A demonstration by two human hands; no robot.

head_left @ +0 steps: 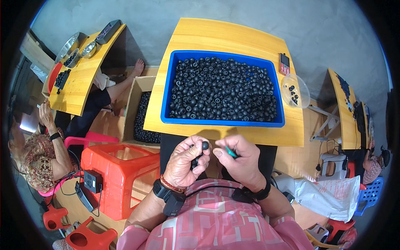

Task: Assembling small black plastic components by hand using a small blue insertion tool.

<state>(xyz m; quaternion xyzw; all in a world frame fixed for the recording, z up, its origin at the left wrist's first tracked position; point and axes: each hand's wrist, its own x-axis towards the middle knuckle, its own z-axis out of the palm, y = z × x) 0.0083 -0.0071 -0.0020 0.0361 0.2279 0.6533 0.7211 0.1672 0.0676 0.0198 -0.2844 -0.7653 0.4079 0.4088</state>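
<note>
My left hand (183,164) is closed around several small black balls. One black ball (205,145) shows at its thumb and fingertips, and more sit in the curled fingers. Just to the right, my right hand (241,162) grips a small tool with a green handle (231,152); most of the tool is hidden by the fingers. Both hands are above my lap, in front of the table's near edge. Beyond them a blue tray (223,122) on the yellow table (216,33) holds a heap of black balls (225,89), many with a hole showing.
Right of the tray are a clear plastic bowl (306,95) with several black pieces and a red-and-black phone (284,66). A cardboard box (130,106) of black balls and an orange stool (100,171) stand left. People sit at side tables. A white bag (327,193) lies right.
</note>
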